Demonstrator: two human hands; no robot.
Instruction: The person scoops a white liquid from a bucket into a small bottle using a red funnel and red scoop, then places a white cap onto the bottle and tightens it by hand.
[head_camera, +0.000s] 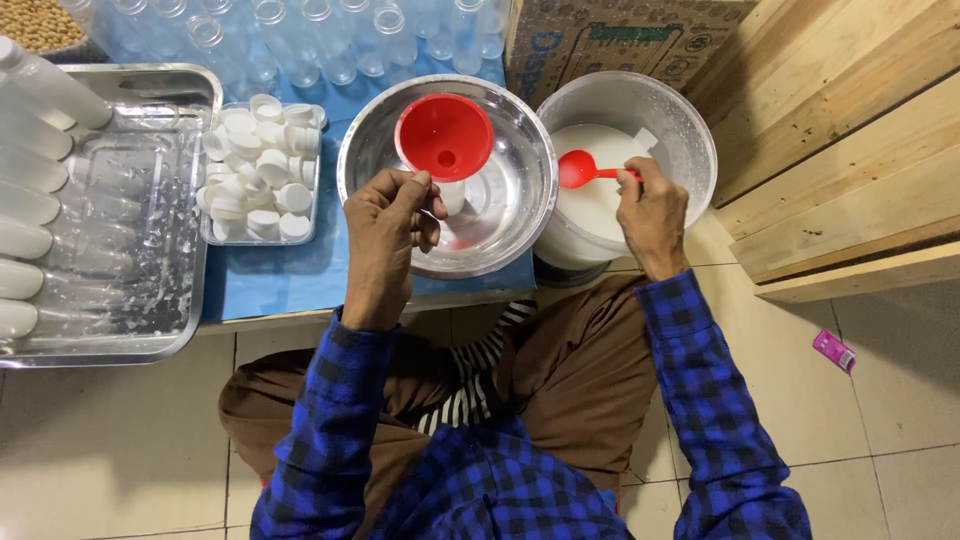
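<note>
Now our left hand (392, 215) pinches a small white bottle (453, 195) under a red funnel (444, 137) over the steel bowl (520, 215); our right hand (650, 205) grips a red spoon (578, 170) over the bucket (690, 130) of white liquid.

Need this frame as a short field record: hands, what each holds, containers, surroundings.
view: head camera, looking down at a seated person
left hand: holds a small bottle under the red funnel, over the steel bowl
right hand: holds a red spoon above the white liquid
white bucket: right of the bowl, on the floor
cap tray: full of white caps
steel tray: filled white bottles along its left edge
empty bottles: standing behind
</note>
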